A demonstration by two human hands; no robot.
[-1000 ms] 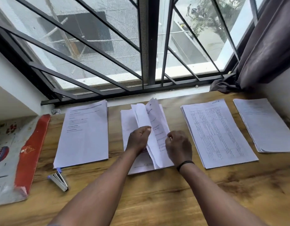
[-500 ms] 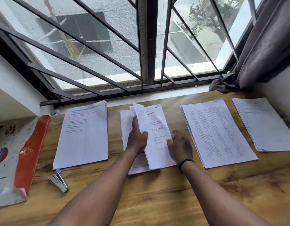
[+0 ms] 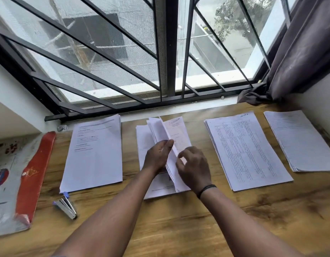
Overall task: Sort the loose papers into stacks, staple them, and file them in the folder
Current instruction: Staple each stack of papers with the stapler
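Note:
Several white paper stacks lie in a row on the wooden desk point(image 3: 179, 229). Both hands work at the middle stack point(image 3: 142, 143). My left hand point(image 3: 157, 156) holds up a bundle of lifted sheets point(image 3: 160, 130), thumb on the near side, fingers behind. My right hand point(image 3: 194, 167) pinches the edge of a sheet just right of that bundle, over a printed page point(image 3: 179, 132). Other stacks lie at the left point(image 3: 95, 154), right point(image 3: 244, 151) and far right point(image 3: 299, 140). A stapler point(image 3: 66, 205) lies at front left. The folder with a red spine point(image 3: 33, 175) lies at the far left.
A barred window point(image 3: 160, 52) runs along the desk's far edge. A dark curtain point(image 3: 299, 52) hangs at the back right, its hem bunched on the sill. White walls close in the desk on both sides.
The sheets lay flat half a second ago under both hands. Now my left hand has raised a bundle again and my right hand has moved onto the sheet edge.

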